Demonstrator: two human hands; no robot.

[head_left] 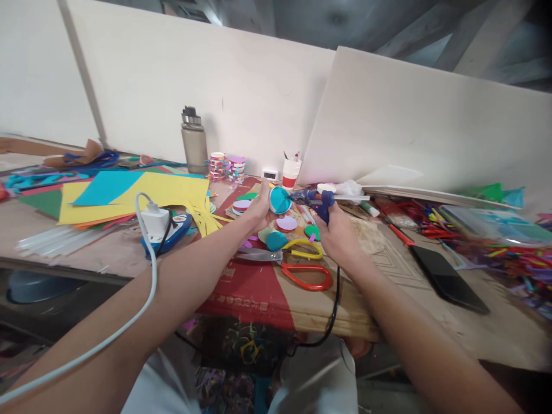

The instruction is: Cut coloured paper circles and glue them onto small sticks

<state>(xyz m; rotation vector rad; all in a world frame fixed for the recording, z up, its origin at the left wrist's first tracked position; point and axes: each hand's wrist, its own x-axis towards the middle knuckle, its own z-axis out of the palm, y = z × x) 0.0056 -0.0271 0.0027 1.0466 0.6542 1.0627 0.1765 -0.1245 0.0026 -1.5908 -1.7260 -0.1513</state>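
My left hand is closed around a small round piece with a blue face and a pale rim, tilted towards the right. In my right hand is a dark blue glue gun, a clear glue stick poking out of its back. The gun's nozzle points left, at the blue face; whether it touches I cannot tell. Below the hands lie colored paper discs, among them a purple disc and a green disc. Large scissors with red and yellow handles rest in front of them.
Yellow sheets, a white plug on a blue power strip and spare glue sticks lie left. A bottle, disc stacks and a cup stand behind. A phone lies right. The gun's black cord hangs over the front edge.
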